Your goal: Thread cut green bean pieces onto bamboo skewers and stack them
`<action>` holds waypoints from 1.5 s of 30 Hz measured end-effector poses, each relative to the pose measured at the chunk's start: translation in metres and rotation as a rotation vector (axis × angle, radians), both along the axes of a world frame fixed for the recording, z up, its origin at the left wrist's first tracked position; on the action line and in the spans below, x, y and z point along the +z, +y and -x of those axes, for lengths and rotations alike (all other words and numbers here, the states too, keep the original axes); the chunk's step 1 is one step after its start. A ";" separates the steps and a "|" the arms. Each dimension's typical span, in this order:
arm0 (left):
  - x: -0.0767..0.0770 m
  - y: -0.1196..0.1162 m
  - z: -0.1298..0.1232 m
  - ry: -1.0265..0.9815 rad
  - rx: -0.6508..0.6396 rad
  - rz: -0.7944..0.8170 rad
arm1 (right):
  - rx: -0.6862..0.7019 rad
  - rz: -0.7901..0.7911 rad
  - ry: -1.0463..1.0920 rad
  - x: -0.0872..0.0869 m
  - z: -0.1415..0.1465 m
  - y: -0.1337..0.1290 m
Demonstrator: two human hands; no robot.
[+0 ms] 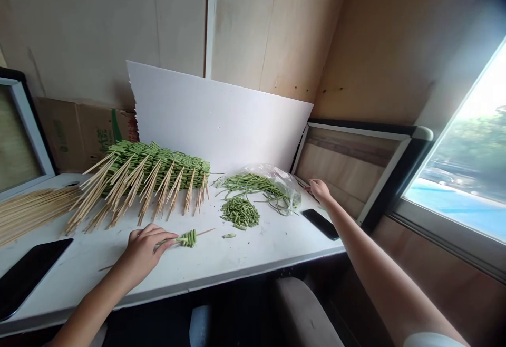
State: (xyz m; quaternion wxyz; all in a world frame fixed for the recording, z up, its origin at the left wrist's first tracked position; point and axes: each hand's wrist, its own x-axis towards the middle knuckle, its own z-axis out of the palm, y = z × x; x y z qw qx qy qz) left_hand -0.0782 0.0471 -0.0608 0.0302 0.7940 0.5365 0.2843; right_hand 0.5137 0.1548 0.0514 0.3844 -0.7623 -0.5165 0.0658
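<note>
Skewer in left hand, grip pinched closed, right hand distant, its grip unclear

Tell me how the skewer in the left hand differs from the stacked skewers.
The held skewer is a single one, gripped in the left hand; the stacked skewers form a thick heap. The held skewer lies nearly sideways; the stacked skewers' bare ends point roughly toward the near side. Both the held skewer and the stacked skewers carry green pieces.
</note>
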 end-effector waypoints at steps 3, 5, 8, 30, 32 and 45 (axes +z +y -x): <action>-0.001 0.000 0.000 0.016 -0.010 0.001 | 0.190 0.031 0.198 -0.002 0.007 -0.013; -0.003 0.000 0.000 0.025 -0.019 -0.004 | 0.315 0.033 0.287 -0.005 0.015 -0.022; -0.006 0.002 0.001 0.027 -0.018 -0.013 | 0.455 0.034 0.381 -0.010 0.023 -0.030; -0.025 0.011 0.004 0.072 -0.018 -0.056 | 0.376 -0.291 0.371 -0.037 0.042 -0.008; -0.024 0.010 0.004 0.072 -0.012 -0.055 | 0.405 -0.295 0.486 -0.030 0.047 -0.021; -0.014 0.005 0.000 0.033 -0.024 -0.005 | 0.929 -0.127 1.679 0.008 0.145 -0.158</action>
